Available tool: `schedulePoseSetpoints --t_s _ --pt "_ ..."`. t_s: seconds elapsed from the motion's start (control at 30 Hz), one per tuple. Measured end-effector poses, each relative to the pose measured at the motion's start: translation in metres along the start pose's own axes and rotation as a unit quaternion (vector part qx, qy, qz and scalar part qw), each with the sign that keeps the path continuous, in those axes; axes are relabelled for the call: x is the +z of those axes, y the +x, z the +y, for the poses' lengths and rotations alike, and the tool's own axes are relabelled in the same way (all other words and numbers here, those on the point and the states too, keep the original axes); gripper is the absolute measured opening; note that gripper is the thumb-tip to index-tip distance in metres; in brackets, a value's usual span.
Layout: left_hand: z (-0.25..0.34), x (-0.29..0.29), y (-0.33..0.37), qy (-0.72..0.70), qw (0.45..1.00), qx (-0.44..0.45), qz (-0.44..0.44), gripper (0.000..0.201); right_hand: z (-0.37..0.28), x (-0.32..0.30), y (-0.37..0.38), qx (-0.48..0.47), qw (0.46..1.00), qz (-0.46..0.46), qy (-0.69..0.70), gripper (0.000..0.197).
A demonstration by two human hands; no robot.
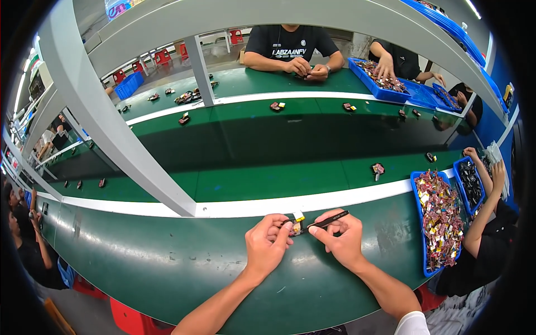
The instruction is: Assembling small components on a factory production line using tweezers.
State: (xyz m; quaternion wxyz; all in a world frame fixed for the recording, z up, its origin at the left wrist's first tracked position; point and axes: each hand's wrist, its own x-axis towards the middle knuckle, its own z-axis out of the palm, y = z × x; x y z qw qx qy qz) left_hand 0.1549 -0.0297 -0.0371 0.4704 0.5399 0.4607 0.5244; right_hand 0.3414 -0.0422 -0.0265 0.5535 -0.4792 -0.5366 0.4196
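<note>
Now, step in hand: working a tool tip on a small part, judged mid-operation
Left hand [268, 243]: fingers closed, pinching the small yellow-tabbed part [296, 222] just above the green bench [167, 262]
Right hand [341, 237]: closed round black tweezers [329, 220], tip touching the part
Part's place: between both hands, at 12 o'clock from the wrists
Blue tray [415, 223]: at 3 o'clock, full of like parts
Next move calls for: a steady pinch and a fine, light tip

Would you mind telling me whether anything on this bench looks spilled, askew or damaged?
Nothing stands out. The left hand holds a small component, the right hand holds black tweezers, and the blue tray keeps its parts inside.
</note>
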Motion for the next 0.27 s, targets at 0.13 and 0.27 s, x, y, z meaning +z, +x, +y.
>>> schedulePoseSetpoints --t_s 0.13,0.27 --pt "-0.0012 0.0000 -0.0007 0.001 1.000 0.008 0.000 0.015 0.0008 -0.0004 0.0006 0.011 1.000 -0.004 0.010 0.017" --pt "-0.0022 0.0001 -0.0014 0.004 1.000 0.011 -0.004 0.016 0.0030 -0.0023 0.0008 0.026 0.999 -0.021 0.019 0.019"
